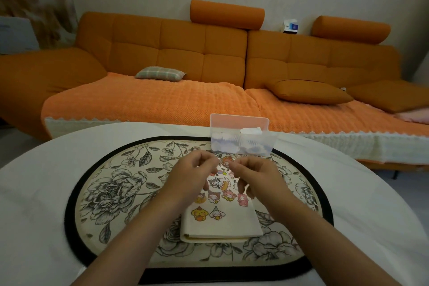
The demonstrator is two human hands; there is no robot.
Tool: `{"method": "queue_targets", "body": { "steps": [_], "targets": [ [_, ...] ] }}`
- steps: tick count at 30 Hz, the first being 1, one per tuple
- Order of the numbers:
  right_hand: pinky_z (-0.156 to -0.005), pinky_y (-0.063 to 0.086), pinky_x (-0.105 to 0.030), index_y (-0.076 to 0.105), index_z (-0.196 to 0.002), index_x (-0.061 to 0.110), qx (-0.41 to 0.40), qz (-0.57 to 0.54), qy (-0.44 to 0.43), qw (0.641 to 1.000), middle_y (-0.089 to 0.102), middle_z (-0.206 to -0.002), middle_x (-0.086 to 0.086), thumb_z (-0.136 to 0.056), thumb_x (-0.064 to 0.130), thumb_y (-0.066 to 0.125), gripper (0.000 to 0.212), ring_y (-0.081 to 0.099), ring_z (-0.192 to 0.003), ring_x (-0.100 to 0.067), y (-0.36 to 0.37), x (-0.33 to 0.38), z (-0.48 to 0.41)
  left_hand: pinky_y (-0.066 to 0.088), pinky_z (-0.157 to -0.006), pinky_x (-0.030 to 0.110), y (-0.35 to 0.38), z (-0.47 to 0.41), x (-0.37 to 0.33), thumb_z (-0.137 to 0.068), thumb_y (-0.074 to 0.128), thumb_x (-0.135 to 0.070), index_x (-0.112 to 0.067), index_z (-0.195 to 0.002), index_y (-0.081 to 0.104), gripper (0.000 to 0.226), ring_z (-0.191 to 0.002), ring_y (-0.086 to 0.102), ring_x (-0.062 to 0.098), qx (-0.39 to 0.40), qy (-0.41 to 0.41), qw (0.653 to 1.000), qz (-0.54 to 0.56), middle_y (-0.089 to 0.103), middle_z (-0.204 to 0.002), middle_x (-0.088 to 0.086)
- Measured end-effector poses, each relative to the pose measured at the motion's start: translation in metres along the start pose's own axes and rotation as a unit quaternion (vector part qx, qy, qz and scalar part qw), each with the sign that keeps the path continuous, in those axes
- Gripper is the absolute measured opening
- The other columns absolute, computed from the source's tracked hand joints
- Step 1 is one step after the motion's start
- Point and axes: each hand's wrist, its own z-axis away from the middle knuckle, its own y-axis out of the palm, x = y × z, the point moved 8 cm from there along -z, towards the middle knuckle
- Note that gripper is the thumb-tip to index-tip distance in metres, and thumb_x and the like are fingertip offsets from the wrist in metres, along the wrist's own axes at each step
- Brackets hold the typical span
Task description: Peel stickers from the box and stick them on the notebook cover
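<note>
Left hand and right hand grips pinch a tiny sticker above a cream rectangular notebook, long axis six-to-twelve o'clock.

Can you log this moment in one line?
step: peeling | left hand, right hand: pinch sticker above notebook | box: open, behind

A round white table bears an oval, black-rimmed floral placemat; behind stands a long orange fabric sofa (small plaid pillow on its seat).
</note>
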Motion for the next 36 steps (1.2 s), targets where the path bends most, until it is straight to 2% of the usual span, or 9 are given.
{"method": "queue_targets", "body": {
  "steps": [3, 7, 11, 15, 20, 24, 28, 32, 36],
  "targets": [
    [-0.044, 0.037, -0.024, 0.072, -0.083, 0.007, 0.050, -0.044, 0.049, 0.997, 0.061, -0.070, -0.005, -0.090, 0.026, 0.071, 0.020, 0.055, -0.053, -0.018, 0.003, -0.007, 0.004, 0.049, -0.055, 0.031, 0.008, 0.001, 0.002, -0.093, 0.065, -0.034, -0.025, -0.079, 0.068, 0.017, -0.053, 0.058, 0.011, 0.020, 0.027, 0.997, -0.076, 0.070, -0.080, -0.003],
    [-0.044, 0.037, -0.025, 0.072, -0.084, 0.008, 0.062, -0.051, 0.069, 0.994, 0.062, -0.075, -0.007, -0.091, 0.025, 0.071, 0.019, 0.055, -0.053, -0.019, 0.002, -0.012, 0.006, 0.049, -0.057, 0.035, 0.012, 0.000, 0.001, -0.093, 0.066, -0.030, -0.025, -0.072, 0.066, 0.021, -0.051, 0.054, 0.010, 0.024, 0.043, 0.996, -0.077, 0.069, -0.072, -0.005],
    [-0.043, 0.036, -0.024, 0.076, -0.091, 0.009, 0.010, -0.054, 0.071, 0.996, 0.068, -0.075, -0.002, -0.090, 0.024, 0.073, 0.015, 0.055, -0.052, -0.017, -0.006, -0.014, 0.007, 0.048, -0.057, 0.038, 0.013, 0.000, 0.001, -0.093, 0.064, -0.033, -0.026, -0.073, 0.063, 0.021, -0.053, 0.052, 0.014, -0.012, 0.059, 0.993, -0.100, 0.066, -0.074, -0.003],
    [-0.045, 0.041, -0.017, 0.079, -0.091, 0.018, -0.045, -0.019, 0.018, 0.999, 0.074, -0.079, -0.002, -0.088, 0.026, 0.075, 0.010, 0.055, -0.052, -0.013, -0.013, -0.004, 0.008, 0.055, -0.060, 0.046, 0.015, 0.000, 0.000, -0.093, 0.062, -0.039, -0.028, -0.075, 0.064, 0.020, -0.061, 0.060, 0.018, -0.038, 0.058, 0.991, -0.112, 0.066, -0.075, -0.006],
    [-0.050, 0.047, -0.012, 0.071, -0.108, 0.025, -0.072, 0.016, -0.016, 0.997, 0.068, -0.072, 0.001, -0.086, 0.029, 0.078, 0.024, 0.059, -0.053, -0.007, -0.018, 0.001, 0.005, 0.058, -0.065, 0.048, 0.018, 0.000, -0.002, -0.093, 0.062, -0.040, -0.032, -0.076, 0.064, 0.019, -0.065, 0.063, 0.016, -0.043, 0.066, 0.989, -0.124, 0.067, -0.075, -0.008],
    [-0.045, 0.041, -0.013, 0.076, -0.085, 0.017, -0.052, 0.053, -0.020, 0.997, 0.063, -0.058, 0.007, -0.088, 0.030, 0.075, 0.014, 0.053, -0.046, -0.002, -0.019, 0.001, 0.002, 0.059, -0.066, 0.049, 0.020, 0.001, -0.002, -0.093, 0.063, -0.041, -0.033, -0.078, 0.065, 0.017, -0.068, 0.065, 0.015, -0.033, 0.074, 0.989, -0.124, 0.068, -0.076, -0.010],
    [-0.042, 0.037, -0.012, 0.074, -0.084, 0.012, -0.038, 0.089, -0.017, 0.995, 0.059, -0.054, 0.005, -0.092, 0.030, 0.070, 0.020, 0.047, -0.039, 0.001, -0.022, 0.001, 0.003, 0.059, -0.069, 0.042, 0.018, 0.002, -0.001, -0.091, 0.065, -0.044, -0.037, -0.078, 0.073, 0.017, -0.063, 0.063, 0.003, -0.030, 0.066, 0.983, -0.167, 0.071, -0.077, -0.020],
    [-0.040, 0.036, -0.010, 0.071, -0.081, 0.013, -0.032, 0.147, -0.015, 0.989, 0.058, -0.055, 0.002, -0.095, 0.030, 0.067, 0.022, 0.045, -0.035, 0.001, -0.021, -0.002, 0.005, 0.059, -0.079, 0.033, 0.017, 0.005, 0.006, -0.091, 0.065, -0.046, -0.041, -0.104, 0.075, 0.018, -0.079, 0.068, 0.002, 0.008, 0.038, 0.968, -0.247, 0.070, -0.079, -0.024],
    [-0.041, 0.037, -0.015, 0.070, -0.076, 0.015, 0.027, 0.142, 0.050, 0.988, 0.058, -0.054, 0.001, -0.089, 0.039, 0.072, 0.027, 0.043, -0.037, -0.003, -0.022, -0.014, 0.009, 0.048, -0.098, 0.033, 0.006, 0.004, 0.011, -0.095, 0.060, -0.042, -0.037, -0.134, 0.059, 0.040, -0.108, 0.059, 0.009, 0.012, 0.064, 0.936, -0.345, 0.064, -0.123, -0.018]
  ]
}}
